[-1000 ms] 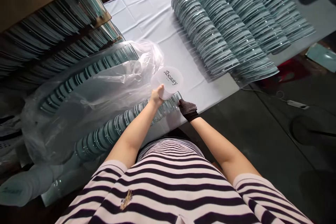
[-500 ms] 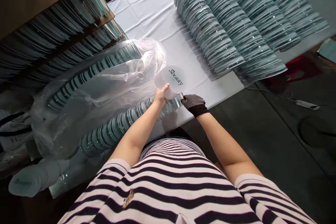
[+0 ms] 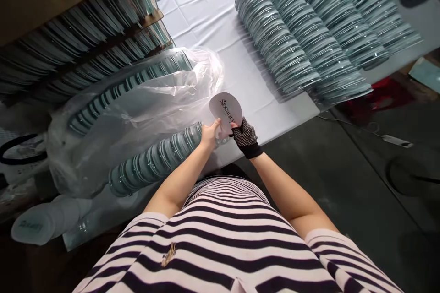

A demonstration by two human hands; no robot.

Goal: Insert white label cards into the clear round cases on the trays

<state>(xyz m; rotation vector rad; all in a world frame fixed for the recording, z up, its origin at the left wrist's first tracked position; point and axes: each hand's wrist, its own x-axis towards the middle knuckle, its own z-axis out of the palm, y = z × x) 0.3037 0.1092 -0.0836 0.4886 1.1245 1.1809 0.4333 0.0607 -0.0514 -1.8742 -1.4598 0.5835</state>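
My bare left hand (image 3: 209,133) and gloved right hand (image 3: 244,136) both pinch 1 white "beauty" printed disc (image 3: 226,109), tilted above the bagged row of teal lids (image 3: 154,162) at the counter (image 3: 206,23) edge. I'm mid-separating it; next calls for a clean peel. Right: 4 lid rows (image 3: 309,46).
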